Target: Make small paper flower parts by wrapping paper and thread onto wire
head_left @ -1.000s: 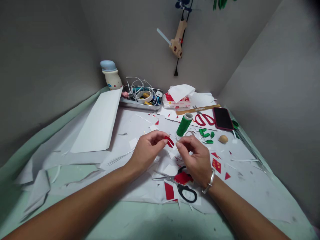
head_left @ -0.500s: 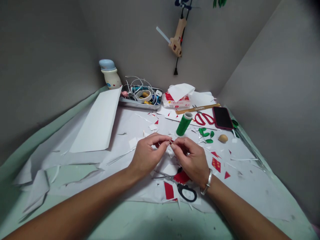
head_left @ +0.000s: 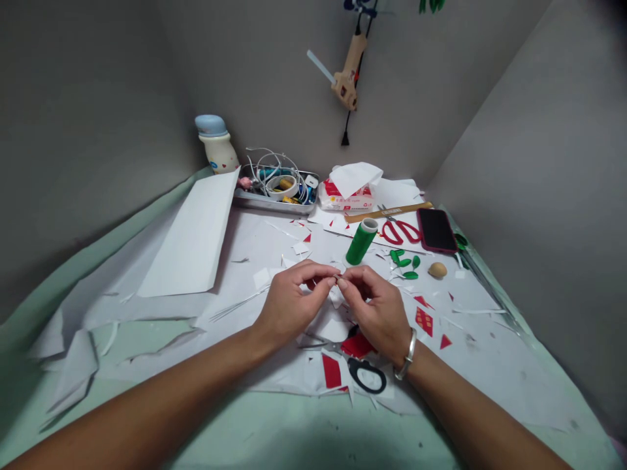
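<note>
My left hand (head_left: 291, 297) and my right hand (head_left: 379, 310) meet fingertip to fingertip over the middle of the paper-covered table. Both pinch a small red piece (head_left: 337, 277), mostly hidden by the fingers; its exact kind cannot be made out. Just beyond them stands a green thread spool (head_left: 361, 243), slightly tilted in view. Below the hands lie black-handled scissors (head_left: 366, 376), with red paper scraps (head_left: 331, 371) beside them. Thin wires (head_left: 240, 305) rest on the paper left of my left hand.
Red-handled scissors (head_left: 400, 231), a phone (head_left: 437, 230), a ruler (head_left: 389, 212) and green leaf shapes (head_left: 402, 263) lie to the right. A metal tray (head_left: 274, 205), tissue pack (head_left: 346, 198) and bottle (head_left: 218, 147) stand at the back. A glue gun (head_left: 349, 72) hangs above; white card (head_left: 191, 241) lies left.
The fingertips have shifted slightly around the small red piece, and less of it shows now. Both hands keep their pinch, and the things on the table stay put.
</note>
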The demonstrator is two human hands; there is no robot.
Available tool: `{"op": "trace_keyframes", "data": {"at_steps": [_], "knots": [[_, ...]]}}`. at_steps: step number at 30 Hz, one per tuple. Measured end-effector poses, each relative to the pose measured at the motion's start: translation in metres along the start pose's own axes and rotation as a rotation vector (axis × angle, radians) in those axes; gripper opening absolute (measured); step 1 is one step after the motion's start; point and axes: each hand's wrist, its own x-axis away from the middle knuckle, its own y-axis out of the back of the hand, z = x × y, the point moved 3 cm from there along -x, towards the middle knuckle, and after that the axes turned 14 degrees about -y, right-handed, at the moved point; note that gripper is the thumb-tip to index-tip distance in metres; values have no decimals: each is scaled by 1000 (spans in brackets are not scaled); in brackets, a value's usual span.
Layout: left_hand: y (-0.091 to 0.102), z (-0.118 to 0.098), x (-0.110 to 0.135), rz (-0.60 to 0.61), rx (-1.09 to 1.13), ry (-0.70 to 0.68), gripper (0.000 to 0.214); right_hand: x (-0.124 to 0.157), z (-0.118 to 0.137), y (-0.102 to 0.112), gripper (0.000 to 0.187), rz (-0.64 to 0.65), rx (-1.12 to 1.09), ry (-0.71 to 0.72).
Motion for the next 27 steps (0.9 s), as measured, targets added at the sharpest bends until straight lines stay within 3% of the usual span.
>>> {"op": "trace_keyframes", "data": {"at_steps": [7, 11, 18, 27], "knots": [[0, -2, 0, 5, 6, -2, 11, 0, 1, 0, 9, -6, 2, -4], [2, -1, -1, -33, 2, 29, 11, 1, -1, -3, 11, 27, -48, -86], [7, 4, -4, -94, 47, 146, 13, 0, -2, -6, 18, 162, -204, -281], [12, 10, -10, -125, 184, 304, 16, 0, -3, -5, 15, 213, -243, -292]]}}
